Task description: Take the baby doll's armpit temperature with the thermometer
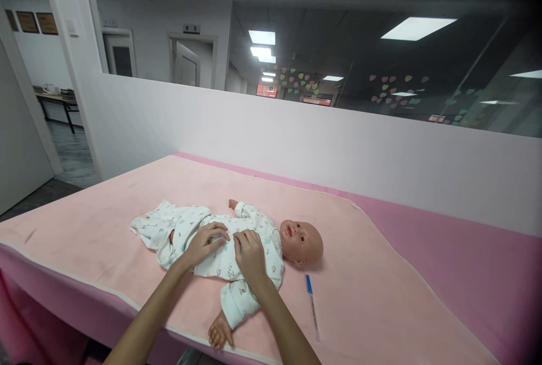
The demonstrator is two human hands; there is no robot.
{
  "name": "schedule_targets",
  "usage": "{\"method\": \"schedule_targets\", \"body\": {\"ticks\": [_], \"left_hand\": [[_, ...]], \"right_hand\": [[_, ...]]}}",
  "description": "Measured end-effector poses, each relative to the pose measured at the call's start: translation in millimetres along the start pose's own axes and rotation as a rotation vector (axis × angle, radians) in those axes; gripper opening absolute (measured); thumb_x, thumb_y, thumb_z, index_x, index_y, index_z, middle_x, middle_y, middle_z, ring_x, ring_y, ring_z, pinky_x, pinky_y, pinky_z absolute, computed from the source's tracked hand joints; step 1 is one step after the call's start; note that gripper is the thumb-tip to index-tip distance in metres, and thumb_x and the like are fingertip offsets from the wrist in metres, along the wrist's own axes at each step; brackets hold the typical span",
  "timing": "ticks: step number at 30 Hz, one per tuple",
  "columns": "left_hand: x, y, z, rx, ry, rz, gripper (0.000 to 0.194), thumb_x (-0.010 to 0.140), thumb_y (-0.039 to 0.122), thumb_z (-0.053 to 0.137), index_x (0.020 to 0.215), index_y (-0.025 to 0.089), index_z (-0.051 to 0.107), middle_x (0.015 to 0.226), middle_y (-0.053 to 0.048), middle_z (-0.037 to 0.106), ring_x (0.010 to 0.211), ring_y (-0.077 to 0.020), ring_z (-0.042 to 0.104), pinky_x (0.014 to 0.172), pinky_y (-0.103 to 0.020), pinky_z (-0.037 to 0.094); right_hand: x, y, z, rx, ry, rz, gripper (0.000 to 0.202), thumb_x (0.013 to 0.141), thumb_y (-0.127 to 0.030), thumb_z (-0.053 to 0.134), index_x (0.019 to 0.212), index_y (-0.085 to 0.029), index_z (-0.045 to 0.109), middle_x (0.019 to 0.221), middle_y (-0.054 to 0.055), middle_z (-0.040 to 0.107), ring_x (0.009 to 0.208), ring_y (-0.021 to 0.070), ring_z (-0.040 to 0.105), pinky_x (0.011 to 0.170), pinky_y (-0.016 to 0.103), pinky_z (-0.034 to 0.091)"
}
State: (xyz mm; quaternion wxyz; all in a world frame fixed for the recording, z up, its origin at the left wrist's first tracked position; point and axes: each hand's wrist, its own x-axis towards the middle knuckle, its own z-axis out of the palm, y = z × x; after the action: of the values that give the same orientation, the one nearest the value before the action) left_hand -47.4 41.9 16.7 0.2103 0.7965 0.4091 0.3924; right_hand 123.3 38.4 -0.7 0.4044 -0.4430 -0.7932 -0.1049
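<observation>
Pink mat [372,291], doll [271,257] lying crosswise, head [307,243] rightward, hands [250,255] atop

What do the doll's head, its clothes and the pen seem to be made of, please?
Head: probably vinyl or soft plastic, smooth with a dull sheen and moulded features.
Clothes: likely matte cotton knit, judging by the soft folds and small print.
Pen: apparently plastic, with an opaque blue cap and a clear-looking barrel; its tip is too small to judge.
</observation>
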Motion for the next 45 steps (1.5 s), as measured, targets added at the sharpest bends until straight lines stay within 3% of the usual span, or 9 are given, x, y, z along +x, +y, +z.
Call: {"method": "schedule_targets", "body": {"ticks": [5, 18, 23, 27, 32, 36, 39, 41, 45], "left_hand": [[-1, 1, 3.3, 0.081, 0.044, -0.016, 0.014, 0.074, 0.033, 0.058, 0.084, 0.024, 0.062, 0.106, -0.002, 0.057, 0.101, -0.0207, 0.052, 0.091, -0.035, 0.038], [-22, -7, 2.2, 0.269, 0.323, -0.024, 0.017, 0.084, 0.029, 0.042, 0.074, 0.019, 0.052, 0.075, -0.001, 0.058, 0.076, -0.017, 0.051, 0.074, -0.031, 0.039], [-23, -10, 0.4, 0.229, 0.34, -0.063, 0.022, 0.087, 0.034, 0.04, 0.079, 0.02, 0.054, 0.077, -0.001, 0.058, 0.075, -0.0155, 0.052, 0.072, -0.029, 0.039], [-21, -13, -0.3, 0.317, 0.373, -0.142, 0.023, 0.084, 0.039, 0.043, 0.082, 0.022, 0.058, 0.062, 0.002, 0.054, 0.063, -0.0154, 0.049, 0.066, -0.029, 0.037], [-18, -22, -8.1, 0.502, 0.527, -0.209, 0.022, 0.077, 0.04, 0.052, 0.087, 0.022, 0.059, 0.064, 0.001, 0.056, 0.068, -0.0191, 0.051, 0.067, -0.03, 0.035], [-22, -21, -14.4, 0.575, 0.711, -0.185, 0.02, 0.079, 0.034, 0.049, 0.09, 0.02, 0.059, 0.078, -0.003, 0.061, 0.078, -0.0218, 0.052, 0.073, -0.033, 0.036], [-32, -1, -10.7, 0.505, 0.794, -0.041, 0.017, 0.082, 0.031, 0.047, 0.086, 0.019, 0.058, 0.081, -0.004, 0.062, 0.081, -0.0213, 0.053, 0.078, -0.034, 0.036], [-39, 19, -3.3, 0.39, 0.705, 0.109, 0.014, 0.082, 0.028, 0.049, 0.086, 0.019, 0.058, 0.083, -0.004, 0.062, 0.083, -0.0204, 0.055, 0.078, -0.034, 0.038], [-46, 61, 20.6, 0.09, 0.514, 0.153, 0.015, 0.083, 0.029, 0.048, 0.094, 0.022, 0.056, 0.092, -0.004, 0.061, 0.092, -0.0206, 0.054, 0.079, -0.033, 0.042]], "right_hand": [[2, -1, -1, -0.001, 0.06, 0.043, 0.021, 0.085, -0.011, 0.038, 0.09, -0.018, 0.057, 0.078, 0.004, 0.056, 0.078, 0.0167, 0.049, 0.074, 0.03, 0.037], [4, -2, -12, 0.004, 0.13, 0.145, 0.025, 0.088, -0.015, 0.034, 0.091, -0.017, 0.059, 0.077, 0.003, 0.063, 0.076, 0.0156, 0.053, 0.085, 0.035, 0.036], [-19, -3, -48, -0.041, 0.201, 0.116, 0.024, 0.087, -0.015, 0.036, 0.095, -0.017, 0.058, 0.089, 0.005, 0.064, 0.09, 0.0168, 0.054, 0.096, 0.038, 0.03], [-77, 17, -93, -0.243, 0.331, 0.334, 0.024, 0.086, -0.026, 0.041, 0.097, -0.013, 0.059, 0.09, 0.009, 0.065, 0.09, 0.0212, 0.054, 0.085, 0.037, 0.037], [-148, 27, -126, -0.643, 0.019, 0.509, 0.023, 0.08, -0.034, 0.051, 0.079, -0.016, 0.065, 0.078, 0.01, 0.065, 0.074, 0.0245, 0.056, 0.069, 0.036, 0.036], [-152, 15, -139, -0.688, -0.203, 0.628, 0.023, 0.083, -0.023, 0.045, 0.074, -0.019, 0.066, 0.075, 0.007, 0.066, 0.072, 0.0222, 0.059, 0.064, 0.032, 0.034], [-136, 7, -155, -0.596, -0.24, 0.873, 0.028, 0.085, -0.02, 0.037, 0.076, -0.018, 0.063, 0.07, 0.007, 0.065, 0.062, 0.0192, 0.059, 0.055, 0.028, 0.032], [-122, 2, -167, -0.404, -0.21, 0.994, 0.026, 0.085, -0.023, 0.035, 0.078, -0.019, 0.06, 0.066, 0.005, 0.064, 0.058, 0.0173, 0.058, 0.051, 0.025, 0.032], [-93, -23, -177, 0.229, -0.144, 0.93, 0.025, 0.083, -0.036, 0.039, 0.077, -0.02, 0.057, 0.061, 0.001, 0.058, 0.056, 0.0149, 0.056, 0.05, 0.022, 0.038]]}}
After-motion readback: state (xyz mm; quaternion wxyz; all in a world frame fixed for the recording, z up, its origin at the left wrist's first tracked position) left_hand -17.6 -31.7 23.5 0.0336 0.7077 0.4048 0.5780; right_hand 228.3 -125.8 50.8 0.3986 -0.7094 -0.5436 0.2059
